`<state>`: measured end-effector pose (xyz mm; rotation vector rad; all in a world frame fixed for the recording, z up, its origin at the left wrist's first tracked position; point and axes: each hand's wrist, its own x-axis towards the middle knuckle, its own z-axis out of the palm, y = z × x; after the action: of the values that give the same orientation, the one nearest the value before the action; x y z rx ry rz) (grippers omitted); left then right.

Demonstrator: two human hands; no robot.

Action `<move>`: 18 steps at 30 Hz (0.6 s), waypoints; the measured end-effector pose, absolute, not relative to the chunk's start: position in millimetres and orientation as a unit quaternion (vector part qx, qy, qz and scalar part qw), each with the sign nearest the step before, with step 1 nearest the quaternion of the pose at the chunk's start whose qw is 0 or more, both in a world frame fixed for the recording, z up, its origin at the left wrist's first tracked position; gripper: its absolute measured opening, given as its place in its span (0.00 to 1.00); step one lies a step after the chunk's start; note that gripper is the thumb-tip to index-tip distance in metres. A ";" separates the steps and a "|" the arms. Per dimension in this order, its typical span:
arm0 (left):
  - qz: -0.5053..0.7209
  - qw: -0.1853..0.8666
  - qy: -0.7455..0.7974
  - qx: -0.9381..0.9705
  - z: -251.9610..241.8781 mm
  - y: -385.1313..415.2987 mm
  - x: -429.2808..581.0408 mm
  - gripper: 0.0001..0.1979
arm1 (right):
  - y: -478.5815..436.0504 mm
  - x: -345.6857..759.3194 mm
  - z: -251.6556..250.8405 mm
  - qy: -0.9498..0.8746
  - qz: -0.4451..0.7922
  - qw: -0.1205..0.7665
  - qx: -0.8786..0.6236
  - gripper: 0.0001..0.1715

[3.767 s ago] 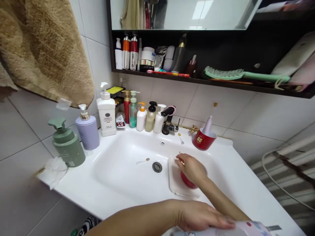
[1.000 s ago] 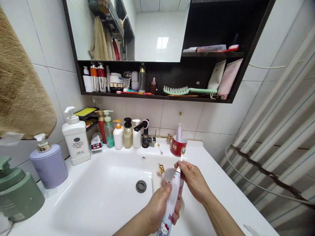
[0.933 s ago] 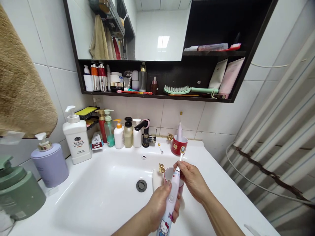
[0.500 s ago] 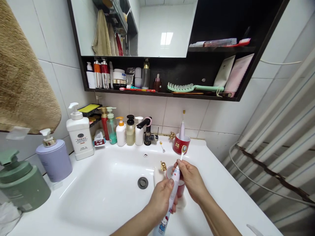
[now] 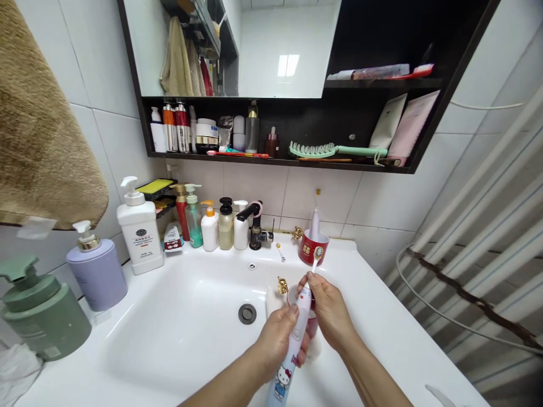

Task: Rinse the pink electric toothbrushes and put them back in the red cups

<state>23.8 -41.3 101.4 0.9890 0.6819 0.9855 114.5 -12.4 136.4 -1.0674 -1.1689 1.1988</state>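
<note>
Toothbrush (image 5: 298, 331) in left hand (image 5: 275, 334), against right hand (image 5: 330, 308)

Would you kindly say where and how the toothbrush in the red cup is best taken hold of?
Probably the exposed handle of the lilac toothbrush, from above and the right: it stands nearly upright in the red cup, brush end up, with a gold ornament to its left and the held toothbrush in front.

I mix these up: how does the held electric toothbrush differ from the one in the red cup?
The held electric toothbrush has cartoon prints; the cup's toothbrush shows plain lilac. The left hand and right hand hold the first; the second stands in the red cup. Both are pale.
</note>
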 end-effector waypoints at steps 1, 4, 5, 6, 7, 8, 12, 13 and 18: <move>0.452 0.705 0.314 0.447 100.1 -41.1 24.4 0.21 | -12.5 114.3 136.5 -0.500 0.494 0.548 -0.454 0.13; 0.457 0.701 0.314 0.447 97.7 -41.4 26.3 0.20 | -13.5 114.8 137.5 -0.506 0.480 0.552 -0.457 0.13; 0.450 0.710 0.307 0.447 97.6 -41.8 26.8 0.20 | -13.6 115.7 137.8 -0.503 0.484 0.554 -0.455 0.13; 0.438 0.720 0.298 0.449 97.6 -42.3 27.1 0.21 | -13.5 117.3 138.0 -0.499 0.486 0.556 -0.453 0.13; 0.421 0.731 0.290 0.452 97.9 -42.8 27.2 0.21 | -13.1 119.3 138.2 -0.494 0.486 0.560 -0.454 0.14; 0.401 0.742 0.281 0.457 98.1 -43.4 27.1 0.21 | -12.4 121.8 138.3 -0.487 0.482 0.569 -0.455 0.14; 0.371 0.746 0.257 0.490 98.7 -44.9 25.9 0.17 | -8.5 130.8 139.4 -0.453 0.487 0.600 -0.445 0.13; 0.381 0.740 0.253 0.494 98.6 -44.9 25.7 0.16 | -8.0 131.8 140.1 -0.453 0.501 0.594 -0.437 0.13; 0.422 0.702 0.264 0.509 95.2 -44.4 26.8 0.13 | -10.2 130.1 144.3 -0.483 0.529 0.562 -0.413 0.12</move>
<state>26.8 -44.4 95.2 1.1328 0.5870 0.9396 130.1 -10.2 144.3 -0.9736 -1.1382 1.2446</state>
